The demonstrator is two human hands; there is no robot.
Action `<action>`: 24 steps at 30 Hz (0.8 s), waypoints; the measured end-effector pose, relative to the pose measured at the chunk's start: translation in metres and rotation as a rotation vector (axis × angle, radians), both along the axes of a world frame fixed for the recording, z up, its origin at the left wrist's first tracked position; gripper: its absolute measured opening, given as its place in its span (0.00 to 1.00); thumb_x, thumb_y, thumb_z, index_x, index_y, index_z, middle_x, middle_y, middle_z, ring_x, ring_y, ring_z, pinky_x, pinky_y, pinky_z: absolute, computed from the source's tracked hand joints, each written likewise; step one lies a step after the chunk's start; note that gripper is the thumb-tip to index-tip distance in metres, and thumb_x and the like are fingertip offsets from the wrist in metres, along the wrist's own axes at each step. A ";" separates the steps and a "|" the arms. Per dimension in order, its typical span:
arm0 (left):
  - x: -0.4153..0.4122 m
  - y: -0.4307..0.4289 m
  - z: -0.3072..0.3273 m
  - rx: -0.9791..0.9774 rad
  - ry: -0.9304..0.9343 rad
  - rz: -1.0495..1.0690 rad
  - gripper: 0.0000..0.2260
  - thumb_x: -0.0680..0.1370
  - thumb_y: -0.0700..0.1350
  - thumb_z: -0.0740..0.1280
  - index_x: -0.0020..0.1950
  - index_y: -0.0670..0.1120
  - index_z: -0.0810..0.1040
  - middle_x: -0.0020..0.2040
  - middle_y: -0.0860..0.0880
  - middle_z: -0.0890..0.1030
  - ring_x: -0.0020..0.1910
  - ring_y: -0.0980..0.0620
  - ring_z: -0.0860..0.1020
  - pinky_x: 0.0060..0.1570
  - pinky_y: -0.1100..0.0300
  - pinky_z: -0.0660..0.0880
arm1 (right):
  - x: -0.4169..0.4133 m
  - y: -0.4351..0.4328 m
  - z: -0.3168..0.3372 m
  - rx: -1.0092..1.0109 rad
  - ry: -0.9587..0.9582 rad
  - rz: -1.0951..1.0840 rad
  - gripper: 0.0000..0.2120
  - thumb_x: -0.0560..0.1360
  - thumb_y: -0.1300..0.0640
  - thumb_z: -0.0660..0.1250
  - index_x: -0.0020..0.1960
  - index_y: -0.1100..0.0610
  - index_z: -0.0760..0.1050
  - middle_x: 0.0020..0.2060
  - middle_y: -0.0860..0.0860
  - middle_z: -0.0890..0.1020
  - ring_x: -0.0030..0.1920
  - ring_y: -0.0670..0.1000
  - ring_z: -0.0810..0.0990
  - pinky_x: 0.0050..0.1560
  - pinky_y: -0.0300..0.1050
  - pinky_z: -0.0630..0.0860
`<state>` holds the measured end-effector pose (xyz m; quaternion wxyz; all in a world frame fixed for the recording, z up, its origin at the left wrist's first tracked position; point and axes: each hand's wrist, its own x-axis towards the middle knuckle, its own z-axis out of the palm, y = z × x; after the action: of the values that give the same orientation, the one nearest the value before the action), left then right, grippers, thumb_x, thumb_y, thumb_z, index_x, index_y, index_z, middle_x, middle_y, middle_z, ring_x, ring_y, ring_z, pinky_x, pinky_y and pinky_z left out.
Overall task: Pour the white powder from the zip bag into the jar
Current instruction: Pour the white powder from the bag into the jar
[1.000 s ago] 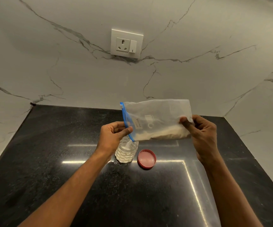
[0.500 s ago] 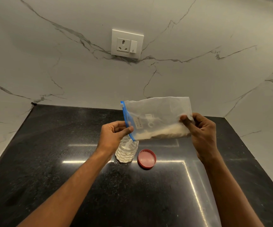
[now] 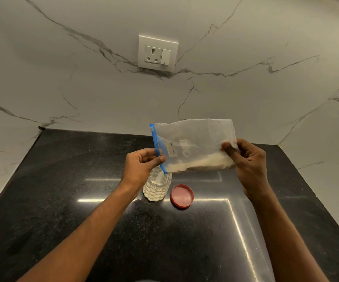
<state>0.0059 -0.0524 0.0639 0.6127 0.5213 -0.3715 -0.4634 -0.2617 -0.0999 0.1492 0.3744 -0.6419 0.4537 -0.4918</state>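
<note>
The marble wall [image 3: 246, 58] carries a white socket plate [image 3: 158, 52]. The black polished table [image 3: 83, 200] meets it below. The zip bag [image 3: 193, 145] is held on its side in the air above the table, blue zip strip [image 3: 156, 147] at the left end and angled down over the jar mouth. White powder [image 3: 201, 164] lies along the bag's lower edge. The left hand [image 3: 140, 167] pinches the zip end between thumb and fingers. The right hand [image 3: 248, 163] pinches the closed end the same way. The clear jar [image 3: 156, 188], partly filled with powder, stands on the table beneath the left hand. The red lid [image 3: 182, 196] lies just beside the jar, inner face up. A handwritten label [image 3: 172, 149] sits near the zip.
</note>
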 end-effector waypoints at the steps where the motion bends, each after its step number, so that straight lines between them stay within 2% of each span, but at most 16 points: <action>1: 0.000 0.000 0.000 0.000 0.000 0.000 0.11 0.76 0.35 0.76 0.58 0.41 0.86 0.51 0.46 0.90 0.51 0.50 0.89 0.48 0.61 0.85 | 0.000 0.000 0.001 0.002 0.001 0.001 0.08 0.77 0.49 0.70 0.49 0.53 0.83 0.42 0.50 0.85 0.42 0.47 0.83 0.41 0.40 0.82; 6: 0.000 -0.001 0.002 -0.003 0.011 0.000 0.10 0.76 0.36 0.77 0.56 0.42 0.86 0.50 0.48 0.90 0.50 0.51 0.89 0.46 0.62 0.85 | -0.001 0.000 0.003 -0.017 0.031 0.009 0.08 0.77 0.46 0.70 0.48 0.50 0.83 0.43 0.49 0.86 0.43 0.49 0.84 0.42 0.43 0.83; 10: 0.000 -0.002 0.003 0.001 0.015 0.003 0.10 0.76 0.36 0.77 0.56 0.44 0.86 0.49 0.49 0.90 0.49 0.51 0.89 0.45 0.62 0.85 | 0.000 -0.005 0.006 -0.037 0.090 0.040 0.09 0.78 0.47 0.69 0.48 0.52 0.83 0.44 0.52 0.86 0.43 0.50 0.85 0.41 0.40 0.82; 15: 0.002 -0.003 0.001 0.007 0.013 0.007 0.10 0.76 0.36 0.77 0.56 0.45 0.86 0.50 0.49 0.90 0.50 0.51 0.89 0.46 0.62 0.85 | 0.000 -0.007 0.008 -0.049 0.067 0.047 0.07 0.79 0.47 0.70 0.47 0.48 0.85 0.43 0.49 0.87 0.41 0.45 0.84 0.39 0.36 0.80; 21: 0.003 -0.003 -0.004 0.011 0.006 0.003 0.12 0.76 0.36 0.77 0.59 0.40 0.85 0.53 0.45 0.89 0.52 0.49 0.89 0.51 0.57 0.86 | 0.000 -0.006 0.009 -0.057 0.055 0.058 0.06 0.80 0.50 0.70 0.46 0.46 0.85 0.42 0.47 0.86 0.40 0.44 0.84 0.38 0.35 0.80; 24: 0.002 -0.003 -0.003 0.008 0.005 0.001 0.12 0.76 0.36 0.77 0.59 0.40 0.85 0.53 0.45 0.89 0.52 0.50 0.89 0.50 0.58 0.86 | 0.001 -0.003 0.011 -0.038 0.059 0.073 0.06 0.80 0.50 0.70 0.46 0.46 0.85 0.43 0.49 0.87 0.42 0.46 0.85 0.39 0.36 0.81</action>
<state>0.0081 -0.0558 0.0608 0.6118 0.5229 -0.3678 -0.4659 -0.2609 -0.1032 0.1598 0.3664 -0.6791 0.4316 -0.4672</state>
